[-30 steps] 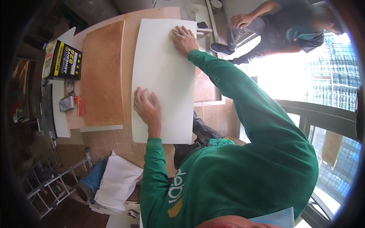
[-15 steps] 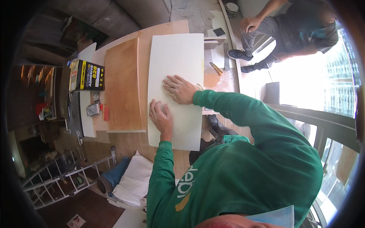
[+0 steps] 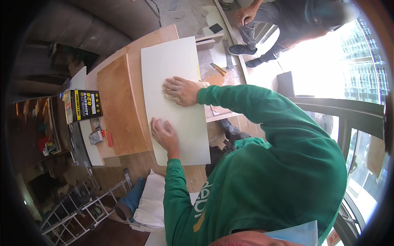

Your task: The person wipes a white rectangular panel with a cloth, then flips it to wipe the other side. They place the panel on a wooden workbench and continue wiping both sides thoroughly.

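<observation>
A long white board (image 3: pixel 176 135) lies on top of the work surface in front of me. My left hand (image 3: pixel 165 136) rests flat on its left edge, fingers stretched out and holding nothing. Farther along the board, my right hand (image 3: pixel 183 91) presses down on what looks like a pale cloth (image 3: pixel 172 98). Only bits of that cloth show, below the fingers and near the wrist; the palm hides the rest. Left of the white board lies a brown wooden panel (image 3: pixel 117 106).
A black and yellow adhesive can (image 3: pixel 84 105) stands at the left, near a grey block (image 3: pixel 96 137) and a small red object (image 3: pixel 108 138). A utility knife (image 3: pixel 218 69) lies to the right. A metal ladder (image 3: pixel 78 205) is lower left. Another person (image 3: pixel 287 28) sits upper right.
The whole scene has turned and shifted left in the view. My right hand has slid slightly toward the board's far end. The left hand stays at about the same place on the board.
</observation>
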`<state>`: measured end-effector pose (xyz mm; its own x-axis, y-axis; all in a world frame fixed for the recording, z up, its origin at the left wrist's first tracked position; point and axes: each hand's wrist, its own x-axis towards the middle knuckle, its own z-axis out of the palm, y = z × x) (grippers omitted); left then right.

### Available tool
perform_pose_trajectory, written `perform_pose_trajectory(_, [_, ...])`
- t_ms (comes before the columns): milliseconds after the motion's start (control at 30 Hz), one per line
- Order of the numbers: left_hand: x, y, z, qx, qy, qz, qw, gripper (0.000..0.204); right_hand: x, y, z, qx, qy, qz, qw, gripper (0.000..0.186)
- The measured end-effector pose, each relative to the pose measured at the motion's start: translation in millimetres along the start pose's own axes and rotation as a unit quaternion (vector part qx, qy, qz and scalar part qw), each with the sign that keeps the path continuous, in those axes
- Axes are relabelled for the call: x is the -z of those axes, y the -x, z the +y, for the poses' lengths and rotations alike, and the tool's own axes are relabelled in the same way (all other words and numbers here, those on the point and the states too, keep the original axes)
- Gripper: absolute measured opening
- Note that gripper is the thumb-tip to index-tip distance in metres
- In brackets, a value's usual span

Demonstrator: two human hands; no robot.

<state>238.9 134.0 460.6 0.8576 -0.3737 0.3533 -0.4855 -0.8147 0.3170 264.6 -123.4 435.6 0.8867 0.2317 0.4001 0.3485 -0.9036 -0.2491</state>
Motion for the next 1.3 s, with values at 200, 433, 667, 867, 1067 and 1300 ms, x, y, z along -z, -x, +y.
perform_pose_trajectory(200, [-7,-4,6,0.010,0.013,-0.009,1.000,0.031,19,-37,94,-0.130,0.095,0.001,0.987,0.060])
perform_pose_trajectory(433, [-5,-4,6,0.015,0.018,-0.003,1.000,0.030,6,-44,75,-0.177,0.209,-0.021,0.962,0.064])
perform_pose_trajectory(667, [-2,6,0,0.015,0.012,0.004,1.000,0.029,10,-29,79,-0.047,0.132,-0.045,0.989,0.057])
perform_pose_trajectory(867, [-1,-5,4,0.004,0.002,-0.003,1.000,0.029,14,-88,174,-0.322,0.216,-0.002,0.922,0.057])
perform_pose_trajectory(1067, [-1,1,-3,0.024,0.004,0.002,1.000,0.030,8,-19,56,-0.101,0.158,-0.039,0.982,0.060])
perform_pose_trajectory(1300, [-1,4,2,0.023,-0.008,0.012,1.000,0.031,15,-46,107,-0.164,0.144,0.010,0.976,0.060])
